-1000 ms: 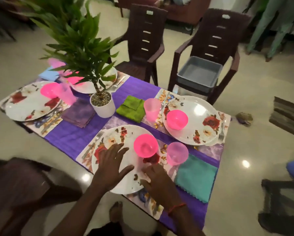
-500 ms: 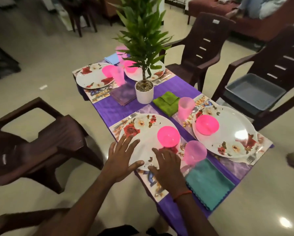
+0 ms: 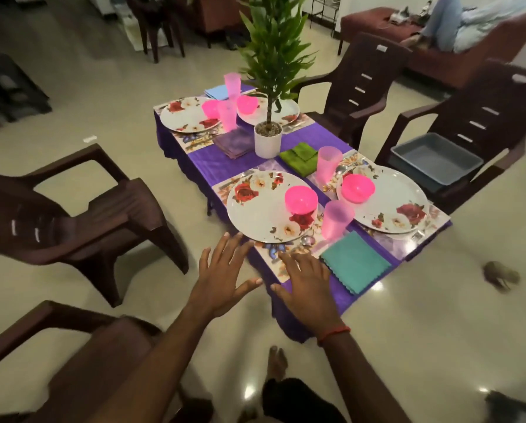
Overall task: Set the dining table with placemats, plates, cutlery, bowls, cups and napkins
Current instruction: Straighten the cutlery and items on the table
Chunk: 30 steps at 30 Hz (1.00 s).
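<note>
Both the left hand (image 3: 222, 279) and right hand (image 3: 309, 285) pull back from the near plate (image 3: 255, 215), open-fingered and empty; all four settings look complete.

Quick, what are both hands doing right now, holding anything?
Left hand: open, fingers spread, holding nothing.
Right hand: open, fingers spread, holding nothing.

Dim, warm indoor light; small bright glare spots on the glossy floor (image 3: 377, 286). Wide-angle bending curves the chairs at the edges, and motion blur softens the nearest chair (image 3: 72, 377) and corners.
</note>
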### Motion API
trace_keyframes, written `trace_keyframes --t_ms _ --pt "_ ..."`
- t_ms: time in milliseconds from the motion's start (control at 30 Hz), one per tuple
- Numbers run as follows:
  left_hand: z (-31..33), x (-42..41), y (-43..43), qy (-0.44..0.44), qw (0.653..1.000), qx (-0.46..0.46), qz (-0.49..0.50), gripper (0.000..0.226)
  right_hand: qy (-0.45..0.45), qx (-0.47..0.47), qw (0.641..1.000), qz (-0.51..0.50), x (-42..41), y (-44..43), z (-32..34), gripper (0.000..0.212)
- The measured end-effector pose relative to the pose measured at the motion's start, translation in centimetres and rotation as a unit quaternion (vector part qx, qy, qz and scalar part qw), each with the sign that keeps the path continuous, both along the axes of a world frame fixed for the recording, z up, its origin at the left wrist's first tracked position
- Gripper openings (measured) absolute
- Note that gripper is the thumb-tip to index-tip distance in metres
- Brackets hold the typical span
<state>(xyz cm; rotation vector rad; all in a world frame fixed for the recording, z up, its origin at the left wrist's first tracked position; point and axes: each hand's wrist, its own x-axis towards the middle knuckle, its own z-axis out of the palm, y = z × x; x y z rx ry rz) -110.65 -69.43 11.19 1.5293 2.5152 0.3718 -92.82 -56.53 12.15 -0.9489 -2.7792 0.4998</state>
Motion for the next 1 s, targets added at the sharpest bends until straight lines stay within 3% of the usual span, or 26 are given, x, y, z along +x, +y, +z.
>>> trace_keyframes --t_ms 567,1000 --pt "1.7 9.4 -15.7 0.030 0.997 0.052 0.055 0.084 -0.012 -0.001 0.998 0.057 8.6 -13.4 3.2 0.068" --pt "2.1 19.9 -33.0 0.025 0.986 0.005 0.162 0.093 -0.036 -0.016 0.986 0.161 15.8 -28.4 1.9 0.067"
